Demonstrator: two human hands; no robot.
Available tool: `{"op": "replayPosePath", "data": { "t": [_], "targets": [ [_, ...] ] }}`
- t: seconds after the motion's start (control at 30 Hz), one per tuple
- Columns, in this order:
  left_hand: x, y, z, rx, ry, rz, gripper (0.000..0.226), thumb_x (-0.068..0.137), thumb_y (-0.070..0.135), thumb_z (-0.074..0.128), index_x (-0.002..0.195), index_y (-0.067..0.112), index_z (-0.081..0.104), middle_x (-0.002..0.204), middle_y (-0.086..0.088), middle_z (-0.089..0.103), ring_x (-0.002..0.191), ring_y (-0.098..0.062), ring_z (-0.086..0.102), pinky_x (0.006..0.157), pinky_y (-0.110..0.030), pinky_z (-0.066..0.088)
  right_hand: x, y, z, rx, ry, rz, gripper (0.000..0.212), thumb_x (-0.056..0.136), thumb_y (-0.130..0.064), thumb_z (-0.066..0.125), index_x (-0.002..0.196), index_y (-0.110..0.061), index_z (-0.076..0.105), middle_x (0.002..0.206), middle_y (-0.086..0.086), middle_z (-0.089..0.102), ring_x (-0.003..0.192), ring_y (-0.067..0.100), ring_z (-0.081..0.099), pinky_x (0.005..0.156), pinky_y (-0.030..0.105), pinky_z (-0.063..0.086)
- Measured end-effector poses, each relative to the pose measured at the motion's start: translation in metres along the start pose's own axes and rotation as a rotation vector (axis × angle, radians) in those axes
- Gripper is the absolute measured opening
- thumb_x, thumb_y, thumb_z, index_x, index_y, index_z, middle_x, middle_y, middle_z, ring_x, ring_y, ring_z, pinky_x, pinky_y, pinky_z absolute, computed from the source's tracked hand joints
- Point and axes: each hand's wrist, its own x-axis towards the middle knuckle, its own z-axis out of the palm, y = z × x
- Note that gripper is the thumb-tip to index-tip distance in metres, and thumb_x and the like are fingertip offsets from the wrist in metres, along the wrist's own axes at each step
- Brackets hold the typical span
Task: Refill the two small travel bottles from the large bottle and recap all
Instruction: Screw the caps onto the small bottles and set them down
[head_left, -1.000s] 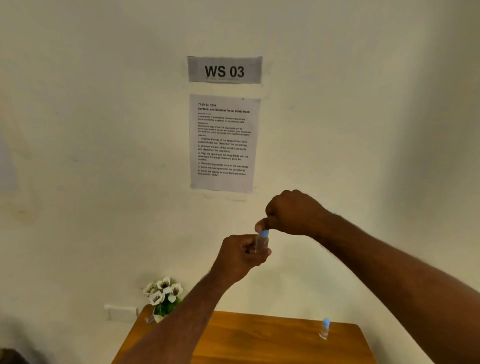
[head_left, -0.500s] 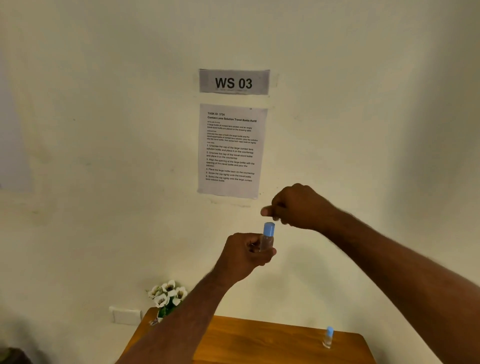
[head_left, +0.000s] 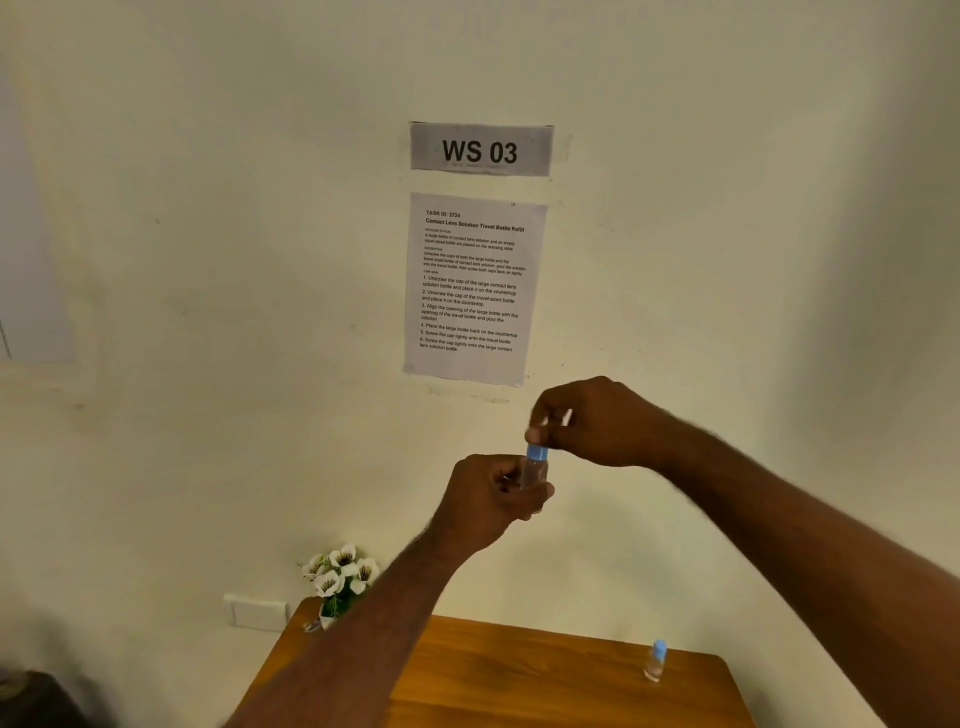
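Right hand (head_left: 597, 423) back pinching blue cap (head_left: 537, 452); left hand (head_left: 491, 496) grips travel bottle (head_left: 534, 473) below.

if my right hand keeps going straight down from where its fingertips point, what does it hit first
Most likely the blue cap of the small bottle that your left hand grips; your right hand is right above it, perhaps touching already.

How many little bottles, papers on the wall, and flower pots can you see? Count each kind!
Little bottles with blue caps: 2 (held bottle, table bottle)
Papers on the wall: 2 (WS 03 sign, instruction sheet)
Flower pots: 1 (white flowers)
Total: 5
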Motion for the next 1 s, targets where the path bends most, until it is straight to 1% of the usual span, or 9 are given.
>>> {"op": "replayPosePath", "data": {
  "t": [0.07, 0.13, 0.3, 0.47, 0.53, 0.6, 0.7, 0.8, 1.0],
  "targets": [
    [-0.001, 0.000, -0.002, 0.011, -0.013, 0.018, 0.017, 0.084, 0.022, 0.080, 0.092, 0.008, 0.077, 0.074, -0.009, 0.076, 0.064, -0.023, 0.072, 0.068, -0.033, 0.062, 0.000, 0.003, 0.002, 0.120, -0.079, -0.083, 0.019, 0.087, -0.035, 0.073, 0.104, -0.028, 0.074, 0.099, -0.010, 0.073, 0.084, 0.009, 0.067, 0.083, 0.029, 0.054],
    [-0.002, -0.001, -0.002, 0.008, -0.031, 0.022, 0.018, 0.084, 0.023, 0.080, 0.090, 0.006, 0.077, 0.075, -0.012, 0.076, 0.069, -0.031, 0.073, 0.070, -0.039, 0.063, -0.001, 0.001, 0.007, 0.086, -0.067, -0.087, 0.015, 0.086, -0.026, 0.073, 0.100, -0.023, 0.075, 0.095, -0.008, 0.075, 0.085, 0.010, 0.068, 0.084, 0.032, 0.055],
    [-0.007, -0.005, 0.008, -0.013, -0.001, 0.003, 0.019, 0.083, 0.018, 0.081, 0.090, 0.001, 0.076, 0.075, -0.018, 0.075, 0.064, -0.023, 0.072, 0.066, -0.030, 0.062, -0.004, -0.011, 0.018, -0.163, -0.013, -0.020, 0.012, 0.082, -0.022, 0.061, 0.084, -0.021, 0.072, 0.084, -0.004, 0.073, 0.079, 0.019, 0.065, 0.077, 0.031, 0.053],
    [-0.014, -0.016, 0.022, 0.049, 0.054, 0.016, 0.018, 0.083, 0.027, 0.080, 0.079, 0.010, 0.076, 0.068, -0.004, 0.076, 0.063, -0.019, 0.073, 0.072, -0.039, 0.062, -0.005, -0.013, 0.044, -0.254, 0.125, 0.080, 0.015, 0.077, -0.025, 0.062, 0.082, -0.016, 0.073, 0.081, 0.000, 0.072, 0.073, 0.023, 0.063, 0.068, 0.026, 0.044],
    [-0.019, -0.023, 0.024, 0.067, 0.059, 0.034, 0.021, 0.084, 0.031, 0.079, 0.079, 0.011, 0.075, 0.068, -0.002, 0.076, 0.063, -0.016, 0.072, 0.072, -0.041, 0.062, -0.009, -0.009, 0.055, -0.149, 0.142, 0.124, 0.014, 0.079, -0.026, 0.064, 0.086, -0.019, 0.074, 0.086, -0.003, 0.073, 0.079, 0.018, 0.066, 0.071, 0.026, 0.046],
    [-0.022, -0.034, 0.022, 0.062, 0.048, 0.043, 0.019, 0.084, 0.034, 0.079, 0.083, 0.015, 0.077, 0.070, 0.001, 0.076, 0.065, -0.013, 0.072, 0.074, -0.040, 0.061, -0.019, -0.001, 0.068, 0.120, 0.144, 0.188, 0.011, 0.082, -0.028, 0.069, 0.090, -0.022, 0.074, 0.089, -0.008, 0.073, 0.081, 0.008, 0.065, 0.073, 0.023, 0.046],
    [-0.030, -0.051, 0.022, 0.069, -0.003, 0.065, 0.025, 0.080, 0.043, 0.077, 0.091, 0.021, 0.078, 0.076, 0.003, 0.077, 0.073, -0.015, 0.072, 0.075, -0.040, 0.059, -0.042, 0.011, 0.101, 0.433, 0.132, 0.255, 0.018, 0.083, -0.035, 0.077, 0.097, -0.024, 0.077, 0.090, -0.011, 0.073, 0.071, 0.000, 0.064, 0.072, 0.021, 0.051],
    [-0.042, -0.076, 0.031, 0.051, -0.110, 0.014, 0.027, 0.078, 0.039, 0.080, 0.102, 0.027, 0.078, 0.089, 0.006, 0.078, 0.083, -0.012, 0.073, 0.079, -0.037, 0.059, -0.066, 0.020, 0.149, 0.547, 0.212, 0.388, 0.024, 0.080, -0.037, 0.079, 0.100, -0.024, 0.077, 0.089, -0.008, 0.074, 0.072, 0.008, 0.067, 0.072, 0.031, 0.056],
    [-0.078, -0.143, 0.053, 0.109, -0.301, -0.211, 0.064, 0.072, 0.042, 0.087, 0.129, 0.025, 0.065, 0.115, 0.012, 0.072, 0.101, -0.001, 0.066, 0.084, -0.022, 0.057, -0.105, 0.032, 0.237, 0.573, 0.241, 0.665, 0.025, 0.079, -0.040, 0.080, 0.100, -0.027, 0.072, 0.091, -0.011, 0.070, 0.080, 0.007, 0.065, 0.071, 0.023, 0.053]
  ]
}}
